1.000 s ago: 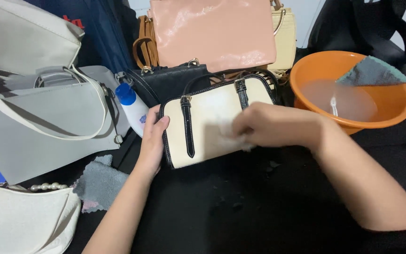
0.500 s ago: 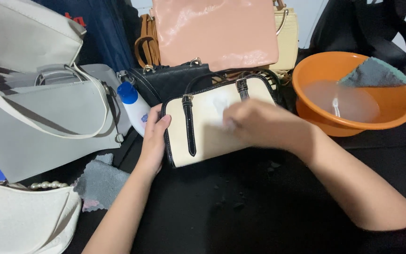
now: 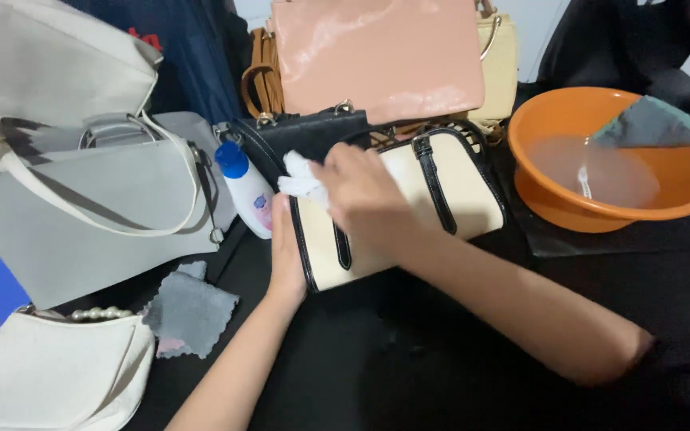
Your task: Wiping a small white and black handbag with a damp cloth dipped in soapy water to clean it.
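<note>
**Head view: cream bag under both hands**

I see my left hand (image 3: 287, 254) flat against the near left end of the cream handbag with black straps (image 3: 457, 191), which lies on the black table (image 3: 441, 359). My right hand (image 3: 365, 199) presses a white wipe (image 3: 301, 179) onto its upper left corner. White bottle with blue cap (image 3: 245, 191) just beside the bag. Orange basin (image 3: 537, 191) of cloudy water to the right, grey cloth (image 3: 656, 124) over its rim.

Left grip (image 3: 287, 254) flat, right grip (image 3: 361, 195) clenched
</note>
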